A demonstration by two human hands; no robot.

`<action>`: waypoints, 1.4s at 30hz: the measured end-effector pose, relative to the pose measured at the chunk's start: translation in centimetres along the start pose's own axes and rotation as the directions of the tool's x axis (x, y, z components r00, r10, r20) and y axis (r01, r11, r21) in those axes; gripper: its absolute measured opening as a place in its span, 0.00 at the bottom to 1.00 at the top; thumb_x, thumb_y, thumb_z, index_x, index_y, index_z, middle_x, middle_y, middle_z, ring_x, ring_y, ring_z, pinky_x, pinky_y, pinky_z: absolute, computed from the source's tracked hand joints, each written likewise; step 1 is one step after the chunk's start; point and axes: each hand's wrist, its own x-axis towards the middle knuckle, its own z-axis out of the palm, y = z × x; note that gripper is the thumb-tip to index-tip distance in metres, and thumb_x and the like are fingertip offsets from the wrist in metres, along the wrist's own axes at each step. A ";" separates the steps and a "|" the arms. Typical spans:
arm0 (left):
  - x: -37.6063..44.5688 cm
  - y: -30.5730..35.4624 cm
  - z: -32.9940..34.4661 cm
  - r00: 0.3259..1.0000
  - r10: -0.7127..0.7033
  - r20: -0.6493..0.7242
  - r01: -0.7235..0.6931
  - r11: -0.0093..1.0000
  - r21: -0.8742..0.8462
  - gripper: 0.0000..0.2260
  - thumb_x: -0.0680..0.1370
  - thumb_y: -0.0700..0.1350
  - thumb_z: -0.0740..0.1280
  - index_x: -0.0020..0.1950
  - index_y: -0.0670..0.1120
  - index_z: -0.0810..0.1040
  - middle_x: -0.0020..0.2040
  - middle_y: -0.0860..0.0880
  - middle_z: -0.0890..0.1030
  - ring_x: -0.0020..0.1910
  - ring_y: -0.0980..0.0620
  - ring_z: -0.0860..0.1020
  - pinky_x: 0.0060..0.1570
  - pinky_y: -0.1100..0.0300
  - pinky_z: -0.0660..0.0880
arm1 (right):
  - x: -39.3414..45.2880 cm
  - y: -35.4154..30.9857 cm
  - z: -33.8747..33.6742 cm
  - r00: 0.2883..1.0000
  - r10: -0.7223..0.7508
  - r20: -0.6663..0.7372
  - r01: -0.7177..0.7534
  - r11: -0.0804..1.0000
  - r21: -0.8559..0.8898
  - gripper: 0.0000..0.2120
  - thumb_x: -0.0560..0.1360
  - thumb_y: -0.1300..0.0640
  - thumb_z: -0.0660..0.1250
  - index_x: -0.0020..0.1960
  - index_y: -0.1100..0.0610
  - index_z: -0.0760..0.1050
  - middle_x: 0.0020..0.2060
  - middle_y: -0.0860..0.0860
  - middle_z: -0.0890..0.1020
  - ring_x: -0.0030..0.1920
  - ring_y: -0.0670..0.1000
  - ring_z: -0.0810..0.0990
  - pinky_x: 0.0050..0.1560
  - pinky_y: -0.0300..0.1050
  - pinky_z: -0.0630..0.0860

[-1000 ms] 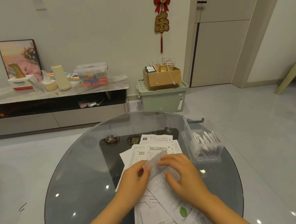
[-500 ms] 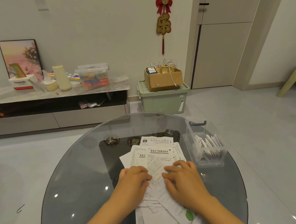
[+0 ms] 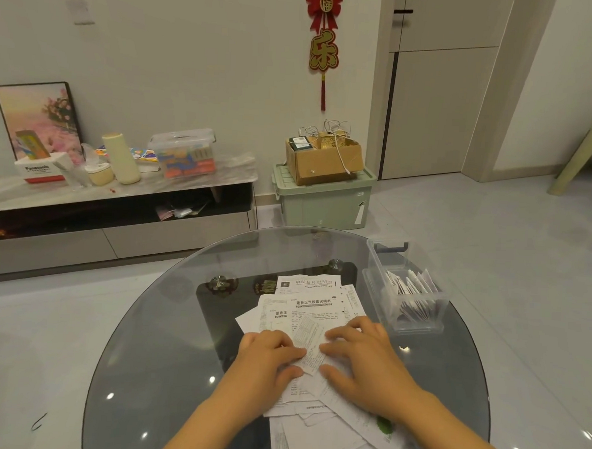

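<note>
Head view. Both hands work at the middle of a round glass bench (image 3: 164,354), over a loose pile of printed leaflets (image 3: 313,300).

A small folded slip (image 3: 307,340) lies on top of that pile, flat against the sheets beneath, directly between the two hands.

The left hand (image 3: 266,363) has its fingers bent, and their tips bear on the slip's left edge. The thumb lies close beside the slip's near corner. It cannot be told whether the thumb nips the paper or only rests by it.

The right hand (image 3: 366,362) is released, grasping nothing. Its fingers are spread and nearly straight, pressing down on the slip's right edge and the sheets around it.

A clear plastic box (image 3: 416,325) stands on the bench just to the right of the pile, apart from the right hand. Folded papers (image 3: 408,285) stand on edge inside it.

Beyond the bench, on the floor by the wall, a cardboard carton (image 3: 321,164) sits on a green lidded crate (image 3: 323,205).
</note>
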 end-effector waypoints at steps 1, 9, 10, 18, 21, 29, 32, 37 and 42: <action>0.0 0.0 0.1 1.000 0.017 -0.009 -0.017 1.000 0.021 0.15 0.79 0.56 0.59 0.66 0.60 0.73 0.56 0.62 0.69 0.57 0.54 0.61 0.56 0.68 0.55 | -0.1 -0.2 0.0 1.000 -0.015 0.007 0.015 1.000 0.025 0.22 0.75 0.38 0.59 0.66 0.44 0.71 0.64 0.37 0.71 0.63 0.45 0.60 0.61 0.38 0.53; -0.1 1.6 0.2 0.982 0.092 -0.164 -0.114 0.985 -0.128 0.13 0.80 0.56 0.53 0.49 0.53 0.75 0.48 0.60 0.75 0.50 0.59 0.70 0.54 0.65 0.65 | 0.1 -0.7 0.4 0.992 0.118 -0.036 -0.103 0.950 0.294 0.04 0.75 0.44 0.63 0.46 0.41 0.76 0.45 0.44 0.74 0.50 0.45 0.70 0.47 0.32 0.64; -0.1 1.7 0.3 0.987 0.044 -0.153 -0.073 0.980 -0.186 0.10 0.80 0.55 0.55 0.50 0.54 0.74 0.48 0.60 0.75 0.50 0.60 0.71 0.53 0.65 0.67 | 0.1 -0.5 0.6 0.991 0.133 -0.022 -0.119 0.941 0.317 0.04 0.75 0.45 0.64 0.42 0.40 0.73 0.44 0.44 0.75 0.49 0.44 0.71 0.45 0.31 0.64; 0.4 1.9 1.1 0.965 -0.246 -0.095 0.179 0.875 -0.450 0.14 0.79 0.44 0.64 0.63 0.55 0.70 0.56 0.58 0.76 0.53 0.63 0.74 0.54 0.71 0.71 | 0.8 -0.3 1.6 0.958 0.278 -0.069 -0.222 0.873 0.433 0.10 0.75 0.54 0.67 0.48 0.42 0.67 0.39 0.44 0.77 0.46 0.42 0.72 0.46 0.36 0.70; 0.8 2.0 1.4 0.961 -0.250 -0.120 0.174 0.881 -0.440 0.16 0.78 0.42 0.65 0.64 0.54 0.70 0.55 0.58 0.75 0.52 0.63 0.73 0.50 0.77 0.68 | 0.9 -0.3 1.6 0.954 0.278 -0.116 -0.212 0.894 0.395 0.13 0.74 0.54 0.68 0.54 0.43 0.67 0.40 0.42 0.76 0.48 0.41 0.70 0.49 0.37 0.70; 1.2 1.1 1.5 0.978 -0.140 -0.157 0.089 0.950 -0.298 0.09 0.76 0.42 0.68 0.55 0.51 0.79 0.59 0.59 0.65 0.61 0.62 0.62 0.61 0.75 0.59 | 1.3 0.0 1.4 0.989 0.068 -0.132 -0.055 0.993 0.100 0.13 0.78 0.49 0.61 0.59 0.48 0.79 0.55 0.40 0.76 0.58 0.46 0.65 0.55 0.35 0.61; 1.4 0.8 1.0 0.991 -0.036 -0.128 0.008 0.976 -0.216 0.08 0.77 0.44 0.67 0.56 0.48 0.81 0.55 0.59 0.68 0.58 0.62 0.65 0.62 0.71 0.63 | 1.3 -0.1 1.1 0.996 0.036 -0.080 -0.033 0.999 0.043 0.16 0.77 0.44 0.60 0.60 0.48 0.78 0.57 0.38 0.76 0.58 0.45 0.64 0.58 0.38 0.60; 1.7 0.5 -0.3 0.999 0.040 0.016 -0.038 0.990 -0.134 0.14 0.76 0.54 0.67 0.60 0.52 0.77 0.54 0.62 0.71 0.58 0.63 0.67 0.61 0.69 0.64 | 1.3 0.1 0.7 0.998 0.008 -0.056 -0.007 1.000 0.008 0.18 0.75 0.41 0.62 0.60 0.47 0.77 0.55 0.39 0.79 0.52 0.44 0.64 0.52 0.39 0.59; 1.6 1.1 -1.0 0.997 0.078 -0.011 -0.079 0.995 -0.053 0.14 0.78 0.54 0.63 0.62 0.55 0.76 0.57 0.60 0.74 0.58 0.63 0.68 0.57 0.71 0.64 | 1.3 -0.4 0.4 0.987 -0.096 -0.125 0.085 0.992 -0.089 0.16 0.79 0.49 0.54 0.54 0.52 0.78 0.46 0.49 0.82 0.49 0.50 0.72 0.46 0.41 0.59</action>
